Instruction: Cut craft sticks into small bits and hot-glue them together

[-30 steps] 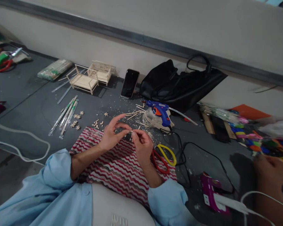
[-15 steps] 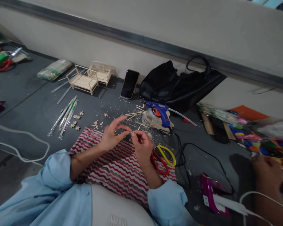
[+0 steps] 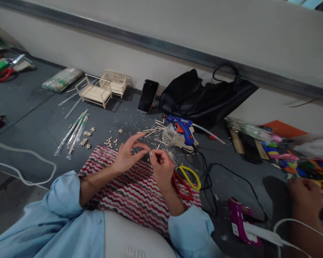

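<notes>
My left hand (image 3: 127, 154) and my right hand (image 3: 161, 165) meet over a red and white striped cloth (image 3: 134, 191) on my lap. Both pinch a tiny pale wooden piece (image 3: 148, 152) between thumb and fingertips. The left index finger is raised and stretched out. A blue hot glue gun (image 3: 182, 128) rests on a clear stand just beyond my right hand. Scissors with red and yellow handles (image 3: 187, 179) lie beside my right wrist. Short wooden sticks (image 3: 154, 129) and wood crumbs lie scattered on the grey floor ahead.
Two small stick-built furniture models (image 3: 102, 89) stand at the back, with a phone (image 3: 148, 95) and a black bag (image 3: 204, 98) against the wall. Wrapped stick packs (image 3: 74, 133) and small wooden flowers (image 3: 87, 138) lie left. Another person's hand (image 3: 307, 197) reaches among coloured supplies at right. White cables cross both sides.
My hands stay almost still; the right fingers shift slightly on the small piece. The other person's hand at right has moved a little.
</notes>
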### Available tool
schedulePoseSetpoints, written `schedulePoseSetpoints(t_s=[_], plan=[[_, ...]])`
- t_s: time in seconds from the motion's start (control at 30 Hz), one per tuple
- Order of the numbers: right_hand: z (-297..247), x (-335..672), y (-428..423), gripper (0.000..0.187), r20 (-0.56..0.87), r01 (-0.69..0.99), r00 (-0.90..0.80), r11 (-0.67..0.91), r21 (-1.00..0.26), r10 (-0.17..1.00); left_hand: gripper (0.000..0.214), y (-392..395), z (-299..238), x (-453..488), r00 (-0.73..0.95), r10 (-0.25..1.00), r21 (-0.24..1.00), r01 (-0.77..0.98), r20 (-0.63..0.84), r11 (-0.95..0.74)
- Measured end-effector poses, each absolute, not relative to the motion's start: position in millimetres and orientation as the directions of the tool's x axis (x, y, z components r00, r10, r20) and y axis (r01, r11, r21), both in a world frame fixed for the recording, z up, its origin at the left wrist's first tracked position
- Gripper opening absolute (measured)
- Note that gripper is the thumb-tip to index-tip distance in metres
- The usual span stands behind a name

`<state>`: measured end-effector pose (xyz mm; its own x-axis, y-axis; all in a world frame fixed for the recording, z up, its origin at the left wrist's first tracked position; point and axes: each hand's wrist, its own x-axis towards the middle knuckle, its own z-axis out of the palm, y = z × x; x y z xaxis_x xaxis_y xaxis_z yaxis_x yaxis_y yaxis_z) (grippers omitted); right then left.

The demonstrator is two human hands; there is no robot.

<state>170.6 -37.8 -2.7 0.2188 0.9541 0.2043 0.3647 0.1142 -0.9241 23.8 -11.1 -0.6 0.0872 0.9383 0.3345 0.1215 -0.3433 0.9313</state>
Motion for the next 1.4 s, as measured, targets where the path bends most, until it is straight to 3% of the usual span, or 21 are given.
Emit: schedulePoseSetpoints(t_s=[0.2, 0.6, 1.4], plan=[[-4.8, 170.0, -37.9, 0.019, 0.167, 0.324, 0.227, 0.087, -0.942, 0.959, 0.052, -11.0, -0.1, 24.2, 0.092, 0.946, 0.947, 0.057, 0.309, -0.315], [-7.7, 170.2, -39.0, 0.024, 0.169, 0.297, 0.233, 0.095, -0.95, 0.958, 0.059, -10.6, 2.4, 29.3, 0.08, 0.99, 0.968, -0.235, 0.113, -0.092], [-5.3, 169.2, -39.4, 0.027, 0.132, 0.278, 0.235, 0.064, -0.958, 0.963, 0.058, -10.2, 2.9, 29.5, 0.081, 0.992, 0.965, -0.253, 0.098, -0.075]])
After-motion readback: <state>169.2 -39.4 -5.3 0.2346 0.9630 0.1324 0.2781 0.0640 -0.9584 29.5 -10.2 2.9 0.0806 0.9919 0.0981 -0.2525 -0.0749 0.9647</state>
